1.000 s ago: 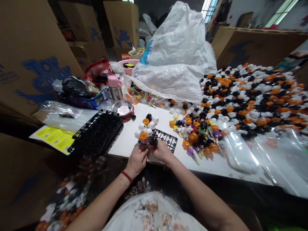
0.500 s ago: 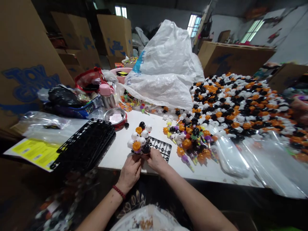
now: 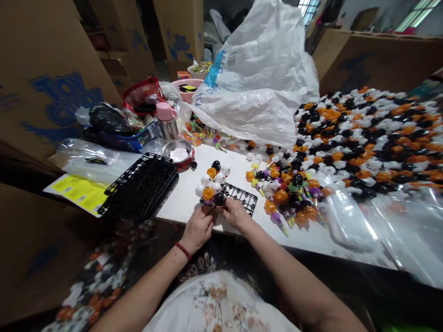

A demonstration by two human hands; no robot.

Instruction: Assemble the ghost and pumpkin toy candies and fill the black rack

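A black plastic grid rack point(image 3: 244, 197) lies at the table's front edge. Its left part is filled with toys that have round heads: white heads point(image 3: 200, 190), orange heads point(image 3: 208, 194) and a black head point(image 3: 219, 199) nearest me. My right hand point(image 3: 237, 216) is closed at this black-headed toy, its fingertips pinching just below the head. Beside it, my left hand point(image 3: 199, 227) is closed at the rack's front edge, under the orange head. What its fingertips hold is hidden. The right part of the rack shows open holes.
To the left are stacked black racks point(image 3: 141, 184), a metal bowl point(image 3: 177, 152) and a pink-lidded thermos point(image 3: 167, 121). Loose candy toys point(image 3: 290, 191) lie at right, before a large heap of heads point(image 3: 367, 138). Clear plastic bags point(image 3: 349, 216) cover the right front. A white sack point(image 3: 256, 92) stands behind.
The camera view has tilted down and turned left, so everything sits further right in the picture. Both hands stay at the same spot on the rack.
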